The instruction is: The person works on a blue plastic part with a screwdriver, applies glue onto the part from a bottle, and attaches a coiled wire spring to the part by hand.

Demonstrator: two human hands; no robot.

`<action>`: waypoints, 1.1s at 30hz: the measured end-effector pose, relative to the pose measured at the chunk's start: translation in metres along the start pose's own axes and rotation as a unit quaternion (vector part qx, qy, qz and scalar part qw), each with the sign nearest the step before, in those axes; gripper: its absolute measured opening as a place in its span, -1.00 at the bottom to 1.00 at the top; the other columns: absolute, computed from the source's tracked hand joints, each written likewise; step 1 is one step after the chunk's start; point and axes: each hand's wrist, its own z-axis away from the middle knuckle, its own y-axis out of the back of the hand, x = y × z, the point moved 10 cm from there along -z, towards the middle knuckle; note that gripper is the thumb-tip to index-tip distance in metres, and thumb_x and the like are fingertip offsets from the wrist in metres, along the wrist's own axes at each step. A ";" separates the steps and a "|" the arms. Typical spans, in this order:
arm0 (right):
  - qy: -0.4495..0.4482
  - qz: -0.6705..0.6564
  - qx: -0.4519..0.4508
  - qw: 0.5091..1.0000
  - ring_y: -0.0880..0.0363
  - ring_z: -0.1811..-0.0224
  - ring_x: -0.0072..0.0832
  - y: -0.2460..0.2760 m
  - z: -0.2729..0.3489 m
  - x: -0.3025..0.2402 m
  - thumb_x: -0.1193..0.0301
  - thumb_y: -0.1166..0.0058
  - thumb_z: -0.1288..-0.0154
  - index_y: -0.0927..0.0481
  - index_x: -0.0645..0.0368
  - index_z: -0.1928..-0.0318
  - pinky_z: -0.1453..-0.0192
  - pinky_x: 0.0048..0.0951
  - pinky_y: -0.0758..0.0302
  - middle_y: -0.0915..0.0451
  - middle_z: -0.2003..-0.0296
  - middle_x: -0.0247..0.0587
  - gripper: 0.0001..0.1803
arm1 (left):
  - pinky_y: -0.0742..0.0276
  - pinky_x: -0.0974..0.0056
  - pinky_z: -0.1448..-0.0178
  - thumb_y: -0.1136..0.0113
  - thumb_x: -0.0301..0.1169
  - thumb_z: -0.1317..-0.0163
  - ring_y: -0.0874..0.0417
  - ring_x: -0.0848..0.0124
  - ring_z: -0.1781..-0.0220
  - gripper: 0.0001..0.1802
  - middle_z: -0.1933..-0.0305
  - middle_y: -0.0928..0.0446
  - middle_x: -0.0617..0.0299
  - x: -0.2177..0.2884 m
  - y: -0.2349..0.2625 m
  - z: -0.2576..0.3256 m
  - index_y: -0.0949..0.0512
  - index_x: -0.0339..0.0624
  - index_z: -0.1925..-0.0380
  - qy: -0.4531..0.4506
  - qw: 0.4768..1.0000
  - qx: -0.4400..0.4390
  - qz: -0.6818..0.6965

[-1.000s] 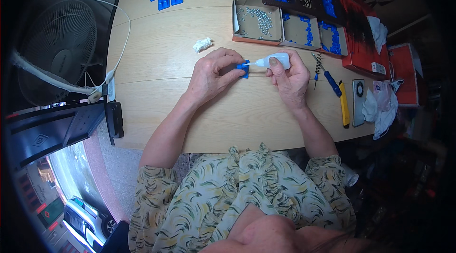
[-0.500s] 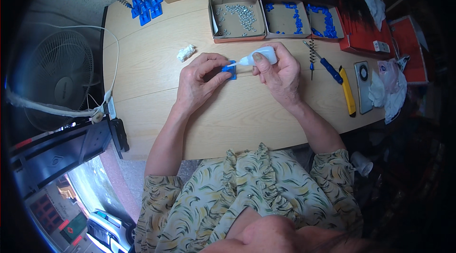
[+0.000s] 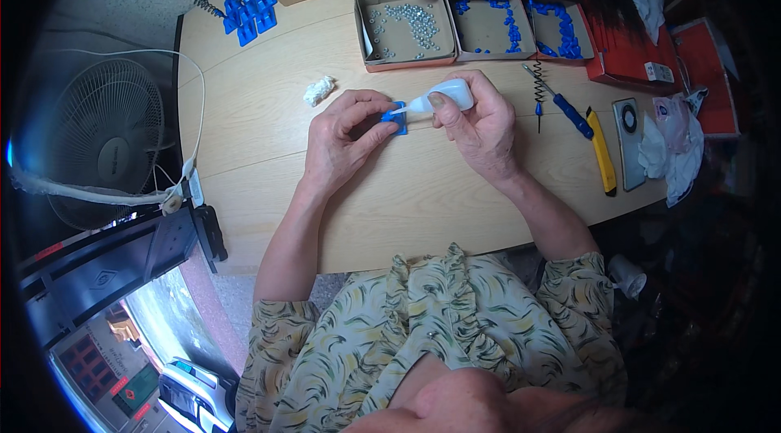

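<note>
Between the thumb and fingers of my left hand (image 3: 346, 130) sits a small blue plastic part (image 3: 399, 119), held at the tabletop. My right hand (image 3: 482, 126) grips a small white squeeze bottle (image 3: 449, 96), tipped so that its thin nozzle points left. The nozzle's tip reaches the blue part; whether they touch I cannot tell. A crumpled white tissue (image 3: 319, 91) lies beyond my left hand. To the right of my right hand is a black coiled spring on a rod with a blue tip (image 3: 538, 91).
Boxes along the back hold metal nuts (image 3: 413, 26) and small blue pieces (image 3: 512, 30). Finished-looking blue pieces with springs (image 3: 248, 10) stand at the back left. A screwdriver (image 3: 572, 114), yellow cutter (image 3: 602, 152) and phone (image 3: 629, 144) lie right. A fan (image 3: 110, 136) is at left.
Both hands keep nearly the same pose, with the nozzle still at the blue part. The whole view has shifted slightly.
</note>
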 end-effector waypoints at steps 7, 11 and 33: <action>0.017 -0.011 0.020 1.000 -0.51 0.42 -0.77 -0.003 -0.001 -0.008 0.35 -0.20 -0.48 -0.49 0.23 0.05 0.44 -0.69 -0.43 -0.60 0.36 -0.36 -0.76 | -0.68 0.39 0.06 -0.45 -0.48 -0.19 -0.71 0.46 0.11 -0.73 0.03 -0.67 0.20 -0.001 -0.001 0.000 -0.72 -0.24 0.08 0.025 0.999 -0.030 -0.011; -0.004 -0.011 0.000 1.000 -0.60 0.23 -0.66 -0.004 0.000 -0.006 0.34 -0.22 -0.47 -0.49 0.33 -0.01 0.20 -0.57 -0.63 -0.60 0.24 -0.29 -0.68 | -0.67 0.39 0.07 -0.46 -0.48 -0.19 -0.71 0.48 0.13 -0.74 0.05 -0.68 0.21 -0.001 0.001 0.000 -0.73 -0.23 0.10 0.011 0.999 -0.022 -0.027; -0.003 -0.006 0.007 1.000 -0.57 0.27 -0.70 -0.004 0.000 -0.008 0.37 -0.22 -0.46 -0.48 0.31 0.01 0.22 -0.62 -0.60 -0.59 0.25 -0.31 -0.71 | -0.66 0.34 0.19 -0.47 -0.45 -0.16 -0.71 0.42 0.22 -0.78 0.10 -0.69 0.23 0.001 0.003 -0.001 -0.74 -0.20 0.17 -0.007 1.000 -0.002 -0.011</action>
